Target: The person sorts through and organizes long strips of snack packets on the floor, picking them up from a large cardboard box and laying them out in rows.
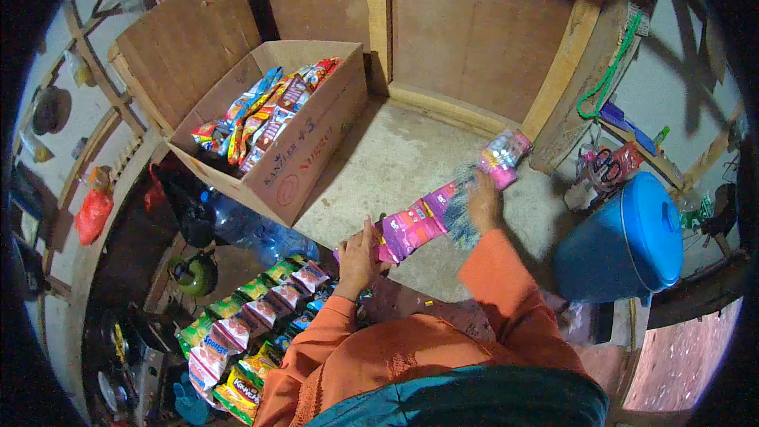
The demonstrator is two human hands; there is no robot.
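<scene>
A strip of joined pink-and-purple snack sachets (pixel 409 230) stretches across the bare concrete floor (pixel 379 154) in front of me. My left hand (pixel 357 258) grips its near-left end, with one finger pointing up along it. Farther along, my right hand (pixel 485 201) is bunched on a grey-blue cloth (pixel 462 213) that lies over the strip. My fingers partly hide the cloth's upper part. Beyond that hand, the far end of the strip (pixel 504 157) rests near the wooden wall frame, its sachets looking silvery and pink.
An open cardboard box (pixel 314 154) with colourful snack packets (pixel 278 112) stands left of the strip. At right are a lidded blue bucket (pixel 616 243), scissors (pixel 605 163) and a hanging green cord (pixel 611 71). More snack strips (pixel 255 314) lie beside my left arm, near clear plastic bottles (pixel 267 237).
</scene>
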